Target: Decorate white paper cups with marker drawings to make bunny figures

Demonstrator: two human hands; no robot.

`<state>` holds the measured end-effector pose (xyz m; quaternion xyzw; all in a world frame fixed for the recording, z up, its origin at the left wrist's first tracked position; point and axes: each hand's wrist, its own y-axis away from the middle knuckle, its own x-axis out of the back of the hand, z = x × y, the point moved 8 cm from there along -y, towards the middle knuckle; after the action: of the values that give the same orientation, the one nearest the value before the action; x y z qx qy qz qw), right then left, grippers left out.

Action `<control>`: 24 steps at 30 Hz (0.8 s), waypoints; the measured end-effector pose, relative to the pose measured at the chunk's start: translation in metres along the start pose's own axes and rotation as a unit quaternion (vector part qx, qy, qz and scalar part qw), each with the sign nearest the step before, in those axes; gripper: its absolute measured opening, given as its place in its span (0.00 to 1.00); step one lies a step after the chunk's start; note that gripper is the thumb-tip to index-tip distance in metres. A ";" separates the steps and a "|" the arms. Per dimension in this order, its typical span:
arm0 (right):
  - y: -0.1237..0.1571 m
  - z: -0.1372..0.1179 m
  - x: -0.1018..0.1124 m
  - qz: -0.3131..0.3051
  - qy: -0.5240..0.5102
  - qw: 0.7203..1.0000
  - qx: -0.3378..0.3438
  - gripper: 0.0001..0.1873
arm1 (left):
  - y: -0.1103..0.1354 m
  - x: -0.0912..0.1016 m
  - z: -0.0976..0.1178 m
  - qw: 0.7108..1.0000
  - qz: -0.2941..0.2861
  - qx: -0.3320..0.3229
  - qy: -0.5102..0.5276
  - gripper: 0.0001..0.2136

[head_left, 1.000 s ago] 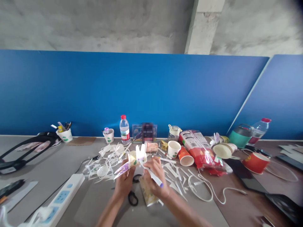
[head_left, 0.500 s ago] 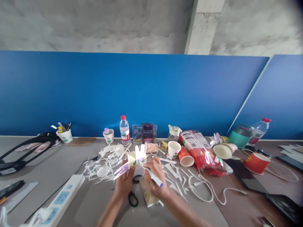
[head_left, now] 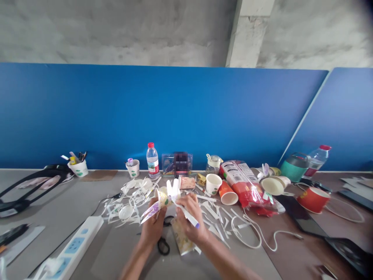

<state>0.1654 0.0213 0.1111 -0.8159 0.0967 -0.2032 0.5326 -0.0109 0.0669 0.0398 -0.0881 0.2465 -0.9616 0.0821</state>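
Observation:
My left hand (head_left: 153,225) is closed around a cut paper cup (head_left: 163,195) with green leaf marks. Purple-coloured strips (head_left: 150,212) of it spread to the lower left, and white strips stick up at its right end. In my right hand (head_left: 190,217) is a white marker (head_left: 189,215) with a purple end, slanted down to the right. Its other end is at the white strips; the exact contact is too small to make out. Under my hands lie black-handled scissors (head_left: 163,246), partly hidden, and a patterned packet (head_left: 182,239).
White paper scraps (head_left: 128,212) lie left and right of my hands. Behind stand a water bottle (head_left: 152,161), a white paper cup (head_left: 213,184) and a tipped red cup (head_left: 228,193). A red bag (head_left: 244,182), a white cable (head_left: 259,237) and a power strip (head_left: 76,245) flank the work area.
The view has shifted slightly. Both hands keep their hold on the cut cup and the marker, with only small movement at the white strips.

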 end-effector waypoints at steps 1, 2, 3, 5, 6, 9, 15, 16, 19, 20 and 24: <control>0.000 0.002 0.001 0.008 0.006 1.000 -0.008 0.07 | 0.000 0.000 -0.001 1.000 -0.001 0.003 -0.001 0.15; 0.000 0.004 0.002 0.015 0.013 1.000 -0.017 0.07 | 0.000 0.000 -0.001 1.000 -0.004 0.006 -0.002 0.16; -0.001 0.004 0.003 0.020 0.019 0.999 -0.023 0.07 | 0.000 -0.001 -0.001 1.000 -0.008 0.008 -0.002 0.15; -0.002 0.003 0.004 0.021 0.022 0.999 -0.023 0.07 | 0.000 -0.002 0.000 1.000 -0.010 0.005 -0.003 0.15; -0.002 0.000 0.004 0.018 0.020 1.000 -0.016 0.07 | 0.000 -0.002 0.001 1.000 -0.006 0.000 -0.004 0.15; -0.004 -0.006 0.002 0.011 0.014 1.000 0.006 0.09 | 0.000 -0.001 0.003 1.000 0.005 -0.015 -0.005 0.15; -0.003 0.002 0.005 0.033 0.043 0.998 -0.045 0.07 | 0.000 -0.002 0.002 1.000 -0.002 -0.013 -0.015 0.15; -0.003 0.002 0.004 0.024 0.039 0.998 -0.042 0.07 | 0.000 -0.002 0.002 1.000 -0.003 -0.016 -0.017 0.15; -0.003 -0.003 0.001 0.007 0.027 0.999 -0.015 0.06 | 0.001 -0.001 0.003 1.000 0.003 -0.018 -0.011 0.15; -0.003 -0.002 0.003 0.013 0.032 0.999 -0.016 0.06 | 0.001 0.000 0.002 1.000 0.004 -0.013 -0.008 0.15; -0.005 0.002 0.009 0.043 0.050 0.997 -0.041 0.07 | 0.001 -0.002 -0.001 1.000 -0.008 0.007 -0.006 0.15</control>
<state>0.1743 0.0217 0.1175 -0.8208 0.1657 -0.2165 0.5018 -0.0093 0.0669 0.0385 -0.0949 0.2389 -0.9634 0.0766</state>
